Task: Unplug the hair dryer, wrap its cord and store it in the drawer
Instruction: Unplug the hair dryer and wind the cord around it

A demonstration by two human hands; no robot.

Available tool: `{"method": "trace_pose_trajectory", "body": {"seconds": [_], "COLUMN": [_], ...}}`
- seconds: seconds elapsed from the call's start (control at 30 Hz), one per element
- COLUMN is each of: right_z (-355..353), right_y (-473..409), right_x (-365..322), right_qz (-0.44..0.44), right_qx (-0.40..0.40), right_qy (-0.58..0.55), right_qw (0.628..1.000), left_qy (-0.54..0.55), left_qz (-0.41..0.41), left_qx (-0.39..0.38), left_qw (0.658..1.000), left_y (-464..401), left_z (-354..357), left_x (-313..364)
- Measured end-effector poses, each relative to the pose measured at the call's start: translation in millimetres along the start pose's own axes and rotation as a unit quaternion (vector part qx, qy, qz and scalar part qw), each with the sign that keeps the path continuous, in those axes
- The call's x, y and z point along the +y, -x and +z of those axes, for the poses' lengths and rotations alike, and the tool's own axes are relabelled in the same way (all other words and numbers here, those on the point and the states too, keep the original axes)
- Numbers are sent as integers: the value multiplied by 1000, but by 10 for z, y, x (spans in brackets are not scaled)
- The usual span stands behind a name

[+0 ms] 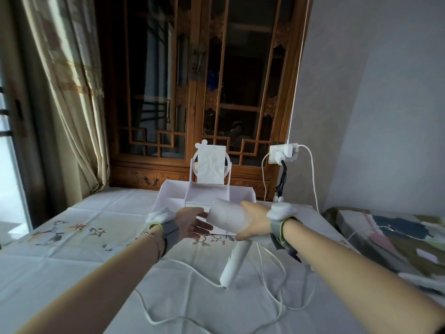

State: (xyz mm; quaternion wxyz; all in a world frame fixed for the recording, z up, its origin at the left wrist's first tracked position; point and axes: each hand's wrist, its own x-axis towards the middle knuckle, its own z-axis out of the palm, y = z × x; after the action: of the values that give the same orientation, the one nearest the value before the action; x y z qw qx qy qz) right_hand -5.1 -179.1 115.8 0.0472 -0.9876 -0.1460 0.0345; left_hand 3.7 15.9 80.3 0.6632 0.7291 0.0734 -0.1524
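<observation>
1. Both forearms are bare, with no sleeves in view.
2. Just behind the left hand (192,221), a grey strap (169,233) with a yellow-green edge wraps the wrist.
3. A white rounded pod (160,215) sits on that strap, on the back of the wrist.
4. A thin bracelet (154,237) lies just behind the left strap.
5. The right hand (252,219) has a matching grey band (277,229) with a yellow-green edge and a white unit (280,211) on top.
6. Dark strap ends hang below the right wrist.

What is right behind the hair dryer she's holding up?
Behind the hair dryer stands a white vanity box with a paper-covered mirror. The dryer and both hands hide the box's front.
</observation>
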Motion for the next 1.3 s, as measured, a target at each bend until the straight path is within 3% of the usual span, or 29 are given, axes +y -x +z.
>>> {"method": "trace_pose_trajectory", "body": {"seconds": [0.2, 0.37, 0.63, 0.93, 1.07, 1.2, 1.3], "right_z": [-332, -462, -514, -521, -479, -441, -420], "right_y": [198, 216, 227, 303, 284, 227, 167], "right_x": [53, 187, 322, 480, 461, 420, 404], "right_qz": [15, 35, 51, 78, 87, 92, 96], "right_qx": [101, 159, 176, 195, 209, 223, 248], "right_qy": [-163, -294, -439, -515, -519, -511, -516], "right_qw": [981, 942, 880, 831, 824, 825, 815], "left_qy": [-185, -354, -440, -457, -365, -322, -234], "left_qz": [65, 142, 125, 71, 28, -1, -7], "left_qx": [14, 7, 22, 146, 151, 172, 152], "left_qw": [980, 924, 889, 874, 918, 931, 960], "left_y": [39, 120, 142, 131, 80, 156, 157], "left_z": [-92, -190, -335, -662, -680, -559, -520], "left_x": [29, 47, 3, -26, 37, 236, 348]}}
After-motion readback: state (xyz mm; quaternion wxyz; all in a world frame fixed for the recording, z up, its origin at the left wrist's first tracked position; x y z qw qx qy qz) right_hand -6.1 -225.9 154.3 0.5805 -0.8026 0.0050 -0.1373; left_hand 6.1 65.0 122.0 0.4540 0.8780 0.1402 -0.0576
